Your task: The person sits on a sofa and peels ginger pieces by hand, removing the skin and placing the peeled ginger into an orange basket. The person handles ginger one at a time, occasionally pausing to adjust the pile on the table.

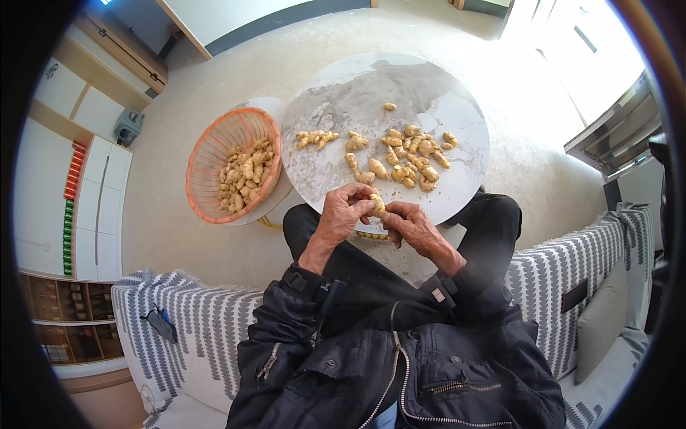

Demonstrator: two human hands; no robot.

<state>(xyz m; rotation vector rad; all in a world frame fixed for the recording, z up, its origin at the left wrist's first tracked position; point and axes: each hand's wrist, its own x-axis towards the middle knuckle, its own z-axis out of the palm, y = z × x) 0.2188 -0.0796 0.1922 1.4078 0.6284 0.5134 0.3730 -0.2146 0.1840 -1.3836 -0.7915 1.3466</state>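
Note:
A small piece of ginger [376, 205] is pinched between both hands, just over the near edge of a round marble-patterned table [343, 89]. My left hand [341, 218] grips it from the left, thumb and fingers closed on its upper part. From the right, my right hand [416, 228] has its fingertips closed on its lower end. Beyond the hands, a pile of ginger pieces [414, 151] covers the table's right half. Several more ginger roots [316, 139] lie apart on the left, and one small piece [389, 106] sits alone farther back.
An orange plastic basket [202, 171] of ginger stands left of the table on a smaller round stand [266, 106]. Behind my arms is a sofa with a grey-and-white patterned cover [189, 311]; a phone-like dark object [574, 295] and a cushion [602, 322] rest at its right.

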